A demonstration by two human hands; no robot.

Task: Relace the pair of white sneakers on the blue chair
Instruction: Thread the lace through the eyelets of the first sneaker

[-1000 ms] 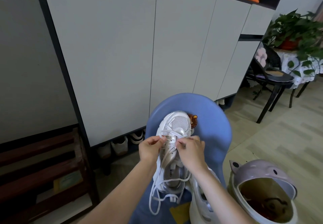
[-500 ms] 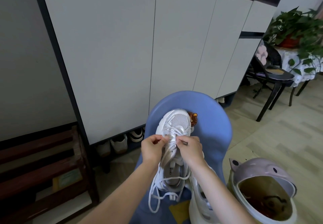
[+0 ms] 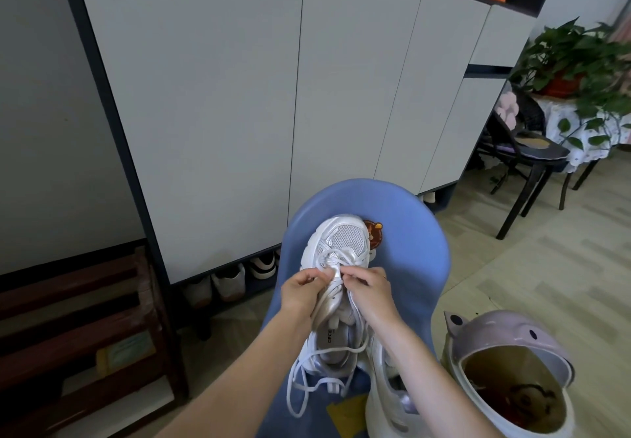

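Nearest the camera, at the bottom right, the second white sneaker lies on the front of the blue chair, partly covered by the right forearm, with a yellow patch on the seat just left of it. Beside the chair on the right stands a lilac animal-faced bin, open, with dark contents inside. The first white sneaker lies lengthwise on the seat, toe pointing away, and loose ends of its white lace trail from the heel end toward the seat's front. Over the sneaker's middle, the left hand pinches the lace with curled fingers, and the right hand likewise pinches lace at the eyelets; the two hands almost meet. A small brown bear sticker shows on the chair just beyond the toe. The floor is pale wood-look planking. To the left stands a dark wooden rack. Behind the chair rises a tall white cabinet with a dark frame, and shoes sit in the gap beneath it. Far right are a black chair and a potted green plant on a cloth-covered table.
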